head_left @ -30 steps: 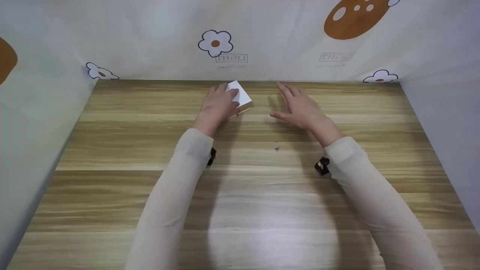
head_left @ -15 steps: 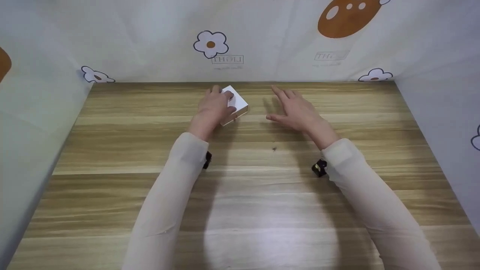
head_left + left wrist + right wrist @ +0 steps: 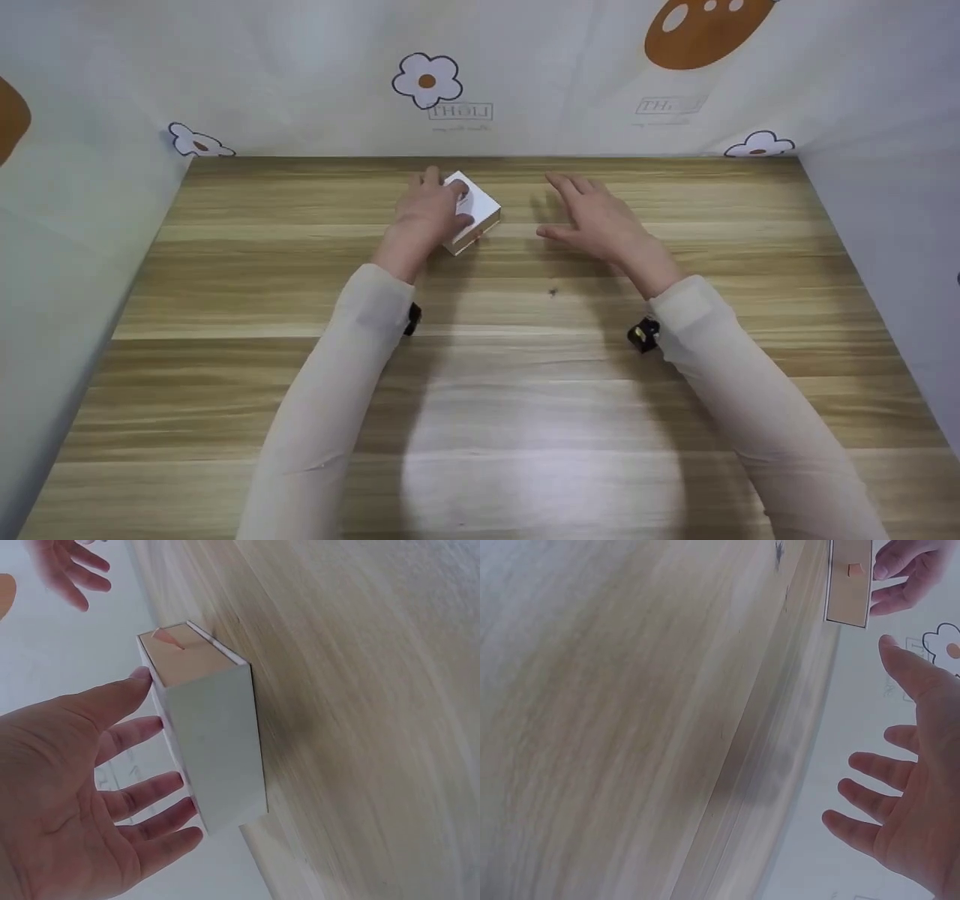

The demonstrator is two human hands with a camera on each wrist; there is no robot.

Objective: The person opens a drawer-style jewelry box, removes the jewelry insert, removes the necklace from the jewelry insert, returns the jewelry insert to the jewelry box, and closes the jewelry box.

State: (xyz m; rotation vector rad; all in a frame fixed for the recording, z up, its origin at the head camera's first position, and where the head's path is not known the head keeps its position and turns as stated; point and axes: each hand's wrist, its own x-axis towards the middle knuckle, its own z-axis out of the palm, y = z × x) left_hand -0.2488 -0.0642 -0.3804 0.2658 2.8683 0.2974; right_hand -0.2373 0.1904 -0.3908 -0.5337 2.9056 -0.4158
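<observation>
A small white drawer box (image 3: 480, 204) lies at an angle near the far edge of the wooden table. Its tan drawer front (image 3: 180, 658) carries a short orange pull tab (image 3: 855, 570). My left hand (image 3: 426, 211) is over the left part of the box, fingertips and thumb touching its top face. The left wrist view has those fingers (image 3: 142, 793) spread and mostly straight, not wrapped round the sides. To the right of the box, my right hand (image 3: 600, 217) hovers over the table, palm turned inward, fingers extended and holding nothing.
White cloth (image 3: 315, 82) with flower prints hangs behind the table and along both sides. A small dark mark (image 3: 553, 292) shows on the wooden tabletop (image 3: 525, 360). Black wrist cameras (image 3: 643, 334) sit under both sleeves.
The box has slid a little nearer to me and turned slightly under my left hand, showing more of its near sides. My right hand has barely moved.
</observation>
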